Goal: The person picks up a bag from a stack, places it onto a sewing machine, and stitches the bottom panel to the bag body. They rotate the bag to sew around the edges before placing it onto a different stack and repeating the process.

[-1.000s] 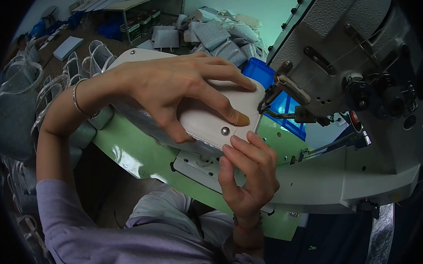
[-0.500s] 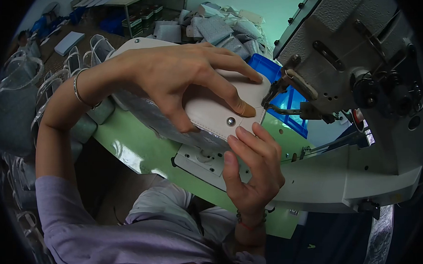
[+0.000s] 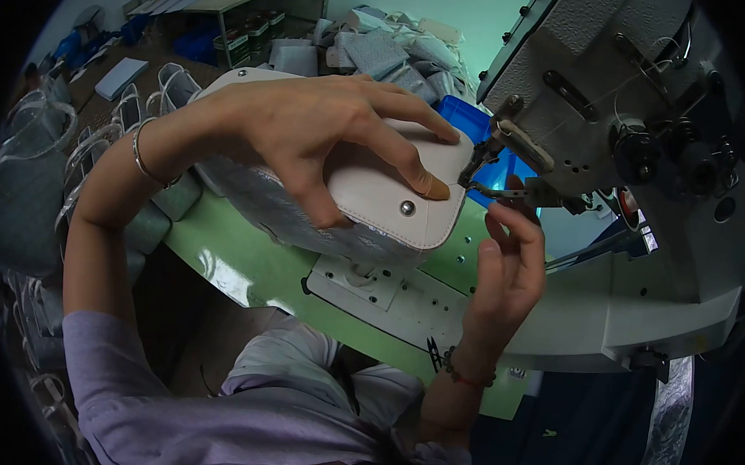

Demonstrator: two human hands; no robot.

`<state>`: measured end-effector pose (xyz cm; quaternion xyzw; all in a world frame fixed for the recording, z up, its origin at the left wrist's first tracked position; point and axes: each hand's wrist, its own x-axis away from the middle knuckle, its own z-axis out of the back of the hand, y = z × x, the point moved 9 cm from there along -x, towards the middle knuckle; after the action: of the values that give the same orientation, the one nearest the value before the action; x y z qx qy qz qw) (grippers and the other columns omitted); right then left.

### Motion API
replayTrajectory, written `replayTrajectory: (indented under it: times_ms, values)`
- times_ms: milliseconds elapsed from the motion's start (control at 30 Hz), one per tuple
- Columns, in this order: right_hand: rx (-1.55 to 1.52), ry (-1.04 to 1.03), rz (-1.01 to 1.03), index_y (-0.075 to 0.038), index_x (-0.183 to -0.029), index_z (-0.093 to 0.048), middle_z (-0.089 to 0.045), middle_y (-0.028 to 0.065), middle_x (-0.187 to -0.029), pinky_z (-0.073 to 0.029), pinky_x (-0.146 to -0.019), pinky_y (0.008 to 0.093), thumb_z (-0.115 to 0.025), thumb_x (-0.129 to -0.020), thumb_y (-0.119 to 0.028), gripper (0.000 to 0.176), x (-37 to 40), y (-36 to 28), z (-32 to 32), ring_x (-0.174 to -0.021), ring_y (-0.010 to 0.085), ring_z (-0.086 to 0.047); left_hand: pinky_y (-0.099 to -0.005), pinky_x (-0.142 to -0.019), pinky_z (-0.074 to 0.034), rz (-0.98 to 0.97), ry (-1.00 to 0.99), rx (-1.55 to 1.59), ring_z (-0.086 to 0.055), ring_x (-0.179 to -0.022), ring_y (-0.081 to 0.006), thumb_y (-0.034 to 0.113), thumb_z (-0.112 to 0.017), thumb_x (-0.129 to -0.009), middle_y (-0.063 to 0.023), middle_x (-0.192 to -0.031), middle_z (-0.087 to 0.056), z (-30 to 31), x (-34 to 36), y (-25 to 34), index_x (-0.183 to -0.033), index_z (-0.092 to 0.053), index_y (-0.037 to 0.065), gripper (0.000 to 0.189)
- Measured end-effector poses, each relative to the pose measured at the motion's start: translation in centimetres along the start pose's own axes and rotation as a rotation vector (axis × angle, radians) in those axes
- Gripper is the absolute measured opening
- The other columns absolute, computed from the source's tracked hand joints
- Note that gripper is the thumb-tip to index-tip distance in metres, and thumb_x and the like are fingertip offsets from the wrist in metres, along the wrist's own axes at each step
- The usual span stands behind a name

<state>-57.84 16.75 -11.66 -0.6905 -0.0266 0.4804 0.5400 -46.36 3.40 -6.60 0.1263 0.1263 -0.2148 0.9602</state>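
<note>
My left hand (image 3: 318, 131) lies spread over a cream bag flap with a metal snap (image 3: 388, 200), pressing and gripping it at the needle area of an industrial sewing machine (image 3: 634, 138). The index finger wears a tan fingertip cover close to the presser foot (image 3: 478, 174). The bag's grey patterned body (image 3: 280, 205) hangs under the flap. To the right of the flap, my right hand (image 3: 507, 268) is raised off the bag with fingers apart, its tips just under the presser foot, holding nothing.
The machine bed (image 3: 392, 294) sits in a green table (image 3: 224, 256). A blue bin (image 3: 467, 124) stands behind the needle. Grey finished bags (image 3: 390, 53) are piled at the back, and clear-handled bags (image 3: 94, 145) crowd the left side.
My right hand has left the flap's lower edge and swung right and up toward the presser foot. My left hand keeps its hold on the flap.
</note>
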Motion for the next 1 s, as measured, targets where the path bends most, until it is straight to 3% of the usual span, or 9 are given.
replayTrajectory:
  times_ms: [33, 100, 167, 267, 367, 533, 767, 833, 1000]
  values:
    - [-0.096, -0.089, -0.098, 0.004, -0.102, -0.063, -0.053, 0.0197, -0.124, -0.041, -0.1, 0.0372, -0.05, -0.083, 0.003, 0.022, -0.3, 0.6, -0.6, -0.12, 0.0247, -0.051, -0.0529, -0.101, -0.038, 0.001, -0.011, 0.022, -0.047, -0.125, -0.0425, 0.039, -0.081, -0.048, -0.0209, -0.14, -0.044, 0.0, -0.1, -0.1, -0.121, -0.067, 0.018, 0.078]
    - [-0.188, -0.11, -0.069, 0.004, -0.099, -0.063, -0.054, 0.0194, -0.123, -0.041, -0.101, 0.038, -0.049, -0.083, 0.004, 0.021, -1.0, -0.4, -0.8, -0.119, 0.0249, -0.051, -0.0524, -0.1, -0.039, -0.001, -0.023, 0.044, -0.047, -0.125, -0.0424, 0.039, -0.082, -0.046, -0.0209, -0.14, -0.044, -0.1, -0.1, -0.1, -0.121, -0.067, 0.017, 0.079]
    - [-0.28, -0.134, -0.031, 0.004, -0.097, -0.062, -0.055, 0.0191, -0.122, -0.041, -0.102, 0.0387, -0.048, -0.084, 0.005, 0.02, -1.8, -1.5, -1.0, -0.119, 0.0251, -0.052, -0.0477, -0.094, -0.049, -0.025, 0.0, 0.001, -0.055, -0.118, -0.0389, 0.028, -0.078, -0.054, -0.0191, -0.14, -0.047, 0.4, -0.1, 0.1, -0.122, -0.066, 0.021, 0.069]
    - [-0.292, -0.156, -0.024, 0.003, -0.094, -0.063, -0.055, 0.0205, -0.123, -0.04, -0.104, 0.039, -0.046, -0.085, 0.005, 0.02, -2.3, -2.2, -1.1, -0.119, 0.0254, -0.053, -0.0472, -0.094, -0.049, -0.047, 0.001, -0.04, -0.055, -0.118, -0.039, 0.027, -0.079, -0.053, -0.0196, -0.14, -0.047, 0.5, -0.2, 0.3, -0.122, -0.066, 0.021, 0.07]
    - [-0.176, -0.145, -0.046, 0.003, -0.093, -0.064, -0.055, 0.0232, -0.125, -0.04, -0.104, 0.0415, -0.046, -0.085, 0.005, 0.02, -2.1, -1.8, -0.4, -0.12, 0.0276, -0.053, -0.0507, -0.099, -0.041, -0.006, -0.012, 0.064, -0.048, -0.125, -0.041, 0.034, -0.083, -0.043, -0.0222, -0.141, -0.044, -0.1, -0.1, -0.4, -0.121, -0.067, 0.018, 0.081]
    - [-0.039, -0.189, 0.116, 0.005, -0.098, -0.061, -0.05, 0.0318, -0.132, -0.042, -0.104, 0.0442, -0.041, -0.085, 0.0, 0.024, -1.6, -3.0, -0.7, -0.126, 0.035, -0.05, -0.05, -0.099, -0.042, -0.008, -0.009, 0.107, -0.049, -0.123, -0.0416, 0.032, -0.083, -0.045, -0.0219, -0.141, -0.044, -0.2, 0.0, -0.7, -0.121, -0.067, 0.017, 0.079]
    - [0.005, -0.18, 0.127, 0.005, -0.101, -0.062, -0.049, 0.033, -0.133, -0.041, -0.105, 0.0459, -0.041, -0.086, 0.0, 0.026, -1.3, -3.6, 0.1, -0.126, 0.036, -0.05, -0.0491, -0.099, -0.043, 0.004, -0.008, 0.132, -0.051, -0.122, -0.0418, 0.027, -0.082, -0.046, -0.0218, -0.141, -0.044, -0.1, 0.1, -0.7, -0.12, -0.068, 0.015, 0.076]
    - [-0.024, -0.122, 0.039, 0.002, -0.095, -0.065, -0.052, 0.0294, -0.131, -0.04, -0.104, 0.0472, -0.048, -0.087, -0.003, 0.019, -1.3, -3.3, 1.0, -0.127, 0.0349, -0.049, -0.0483, -0.098, -0.044, 0.027, -0.022, 0.147, -0.051, -0.122, -0.0416, 0.027, -0.082, -0.046, -0.0221, -0.141, -0.044, -0.1, -0.1, -0.7, -0.12, -0.068, 0.015, 0.076]
    - [0.101, -0.129, 0.095, 0.004, -0.098, -0.062, -0.053, 0.0305, -0.128, -0.043, -0.103, 0.0446, -0.043, -0.087, -0.003, 0.023, -1.0, -4.2, 2.1, -0.122, 0.0337, -0.054, -0.0463, -0.098, -0.045, 0.041, -0.046, 0.167, -0.052, -0.122, -0.0412, 0.026, -0.081, -0.047, -0.0226, -0.141, -0.044, -0.2, -0.1, -0.8, -0.12, -0.068, 0.014, 0.075]
